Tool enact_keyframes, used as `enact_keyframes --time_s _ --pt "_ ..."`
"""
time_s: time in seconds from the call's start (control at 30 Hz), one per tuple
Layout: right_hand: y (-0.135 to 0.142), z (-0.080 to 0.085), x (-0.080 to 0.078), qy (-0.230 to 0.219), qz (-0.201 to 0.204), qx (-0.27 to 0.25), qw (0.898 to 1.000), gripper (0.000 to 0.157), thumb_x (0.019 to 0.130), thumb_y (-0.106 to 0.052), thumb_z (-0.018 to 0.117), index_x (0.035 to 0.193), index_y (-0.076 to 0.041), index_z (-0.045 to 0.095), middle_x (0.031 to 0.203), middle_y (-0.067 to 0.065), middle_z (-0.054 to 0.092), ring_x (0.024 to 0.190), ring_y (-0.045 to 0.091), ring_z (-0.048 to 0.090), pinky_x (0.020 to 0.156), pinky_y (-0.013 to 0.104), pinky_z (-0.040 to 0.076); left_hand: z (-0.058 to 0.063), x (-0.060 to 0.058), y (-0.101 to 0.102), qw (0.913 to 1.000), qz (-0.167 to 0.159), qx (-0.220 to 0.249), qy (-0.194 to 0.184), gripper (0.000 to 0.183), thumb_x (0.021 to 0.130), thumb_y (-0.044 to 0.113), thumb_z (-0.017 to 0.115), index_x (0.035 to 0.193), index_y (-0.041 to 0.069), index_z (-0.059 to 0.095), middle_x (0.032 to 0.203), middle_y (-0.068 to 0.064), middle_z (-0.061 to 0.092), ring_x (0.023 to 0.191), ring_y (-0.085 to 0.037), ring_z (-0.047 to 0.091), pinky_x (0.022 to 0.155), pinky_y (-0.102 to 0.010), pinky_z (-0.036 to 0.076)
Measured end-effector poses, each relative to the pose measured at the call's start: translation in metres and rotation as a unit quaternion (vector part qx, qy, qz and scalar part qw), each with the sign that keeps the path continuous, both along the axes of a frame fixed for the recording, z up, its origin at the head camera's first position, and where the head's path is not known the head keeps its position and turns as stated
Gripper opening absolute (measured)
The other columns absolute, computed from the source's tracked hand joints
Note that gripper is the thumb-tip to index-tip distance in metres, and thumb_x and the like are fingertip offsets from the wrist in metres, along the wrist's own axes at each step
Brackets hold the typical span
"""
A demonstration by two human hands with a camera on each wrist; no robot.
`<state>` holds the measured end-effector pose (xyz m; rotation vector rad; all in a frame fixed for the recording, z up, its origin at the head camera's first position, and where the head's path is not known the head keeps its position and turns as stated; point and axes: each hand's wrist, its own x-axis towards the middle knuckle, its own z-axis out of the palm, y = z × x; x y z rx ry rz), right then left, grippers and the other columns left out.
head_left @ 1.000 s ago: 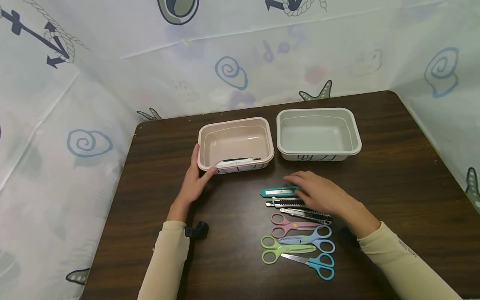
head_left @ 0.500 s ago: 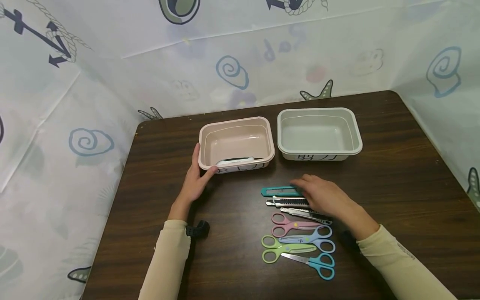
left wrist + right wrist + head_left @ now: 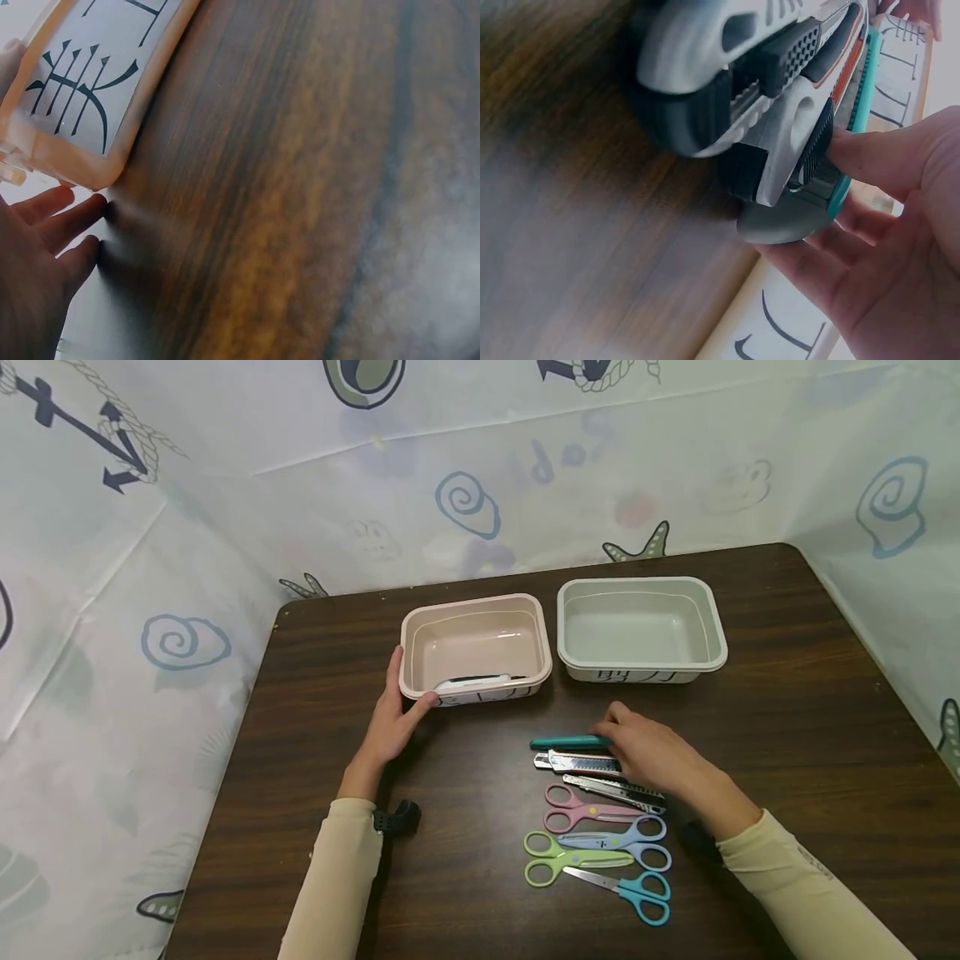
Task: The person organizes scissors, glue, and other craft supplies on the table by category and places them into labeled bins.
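My right hand (image 3: 656,752) pinches the right end of a teal utility knife (image 3: 566,742), which is tipped up on its edge. In the right wrist view its thumb lies against the knife, with the fingers on the other side. Just below it lie two silver-and-black utility knives (image 3: 573,762), (image 3: 611,789). Thumb on the front rim and fingers along the left side, my left hand (image 3: 386,727) holds the corner of a pink container (image 3: 474,603). A white-and-black utility knife (image 3: 476,682) lies inside that container, along its front wall.
A grey-green container (image 3: 641,672) stands right of the pink one. Nearer on the table lie pink scissors (image 3: 577,811), lavender-blue scissors (image 3: 611,839), green scissors (image 3: 558,857) and turquoise-handled scissors (image 3: 637,889). A patterned cloth (image 3: 375,493) hangs behind the dark wooden table (image 3: 315,693).
My right hand has closed its fingers and thumb on the teal utility knife, turning it from flat onto its edge. My left hand stays on the pink container.
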<state>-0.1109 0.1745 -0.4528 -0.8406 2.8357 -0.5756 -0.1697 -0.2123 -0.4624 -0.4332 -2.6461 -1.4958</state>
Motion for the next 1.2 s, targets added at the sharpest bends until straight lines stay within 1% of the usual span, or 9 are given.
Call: enact_keyframes --time_s 0.13,0.27,0.4,0.57,0.73,0.83,0.97,1.1,1.2 --pt "0.001 0.002 0.001 -0.005 0.003 0.016 1.0 0.027 0.089 0.001 0.066 0.115 -0.005 0.069 0.093 0.002 0.054 0.072 0.012 0.05 0.06 0.031 0.045 0.0 0.0 0.001 1.0 -0.003 -0.002 0.003 0.089 0.093 0.013 0.068 0.158 0.01 0.007 0.158 -0.021 0.024 0.138 -0.039 0.035 0.108 -0.058 0.026" --pt "0.0 0.007 0.002 0.006 0.004 0.034 0.999 0.03 0.087 0.001 0.067 0.116 -0.006 0.069 0.093 0.001 0.058 0.072 0.012 0.053 0.059 0.032 0.047 0.001 -0.001 0.002 1.0 -0.005 0.0 0.004 0.089 0.093 0.012 0.068 0.158 0.008 0.007 0.158 -0.022 0.024 0.137 -0.04 0.036 0.108 -0.058 0.027" --pt "-0.002 0.018 0.001 0.007 0.007 0.035 0.999 0.035 0.084 0.004 0.065 0.118 -0.006 0.068 0.095 0.002 0.064 0.075 0.014 0.057 0.064 0.036 0.05 0.002 -0.001 0.001 1.0 -0.007 0.004 0.001 0.09 0.093 0.011 0.068 0.158 0.009 0.007 0.158 -0.022 0.023 0.137 -0.041 0.035 0.108 -0.059 0.026" --pt "-0.007 0.033 -0.001 0.002 0.017 0.005 1.0 0.032 0.087 0.002 0.064 0.118 -0.007 0.069 0.102 0.002 0.068 0.082 0.015 0.061 0.073 0.041 0.052 0.002 -0.001 0.0 1.0 -0.006 0.002 -0.001 0.09 0.093 0.012 0.068 0.158 0.009 0.007 0.157 -0.022 0.024 0.137 -0.042 0.035 0.107 -0.06 0.026" --pt "-0.018 0.046 -0.006 0.036 0.02 -0.042 0.998 0.031 0.09 0.0 0.064 0.119 -0.009 0.068 0.103 0.0 0.068 0.082 0.014 0.059 0.072 0.039 0.051 0.002 0.0 0.0 1.0 -0.003 -0.001 -0.004 0.09 0.093 0.014 0.068 0.158 0.008 0.007 0.158 -0.022 0.024 0.137 -0.041 0.036 0.107 -0.06 0.027" --pt "-0.026 0.053 -0.011 0.054 0.007 -0.058 0.997 0.031 0.092 -0.001 0.063 0.121 -0.009 0.067 0.107 0.003 0.068 0.088 0.018 0.061 0.076 0.041 0.051 0.002 0.0 0.001 1.0 -0.002 -0.001 -0.007 0.089 0.094 0.015 0.068 0.158 0.008 0.006 0.158 -0.021 0.024 0.138 -0.04 0.035 0.107 -0.06 0.027" --pt "-0.038 0.06 -0.02 0.062 -0.021 -0.063 0.996 0.03 0.094 -0.001 0.059 0.123 -0.009 0.066 0.111 0.006 0.068 0.097 0.023 0.062 0.085 0.044 0.049 0.001 0.0 0.001 1.0 -0.002 0.003 -0.007 0.089 0.094 0.016 0.067 0.158 0.008 0.006 0.158 -0.022 0.024 0.137 -0.041 0.035 0.107 -0.06 0.027" --pt "-0.049 0.061 -0.03 0.076 -0.043 -0.065 0.994 0.031 0.095 -0.003 0.057 0.124 -0.01 0.066 0.11 0.006 0.069 0.09 0.023 0.061 0.084 0.045 0.048 0.002 0.0 0.002 1.0 -0.001 0.003 -0.008 0.089 0.094 0.016 0.067 0.158 0.009 0.007 0.157 -0.022 0.025 0.136 -0.042 0.036 0.107 -0.061 0.027" --pt "-0.058 0.06 -0.038 0.095 -0.041 -0.072 0.992 0.03 0.096 -0.004 0.057 0.124 -0.009 0.065 0.109 0.006 0.069 0.086 0.023 0.062 0.081 0.045 0.049 0.002 0.0 0.002 0.9999 0.002 0.0 -0.01 0.089 0.093 0.015 0.068 0.158 0.008 0.007 0.157 -0.022 0.024 0.136 -0.041 0.036 0.107 -0.061 0.026"
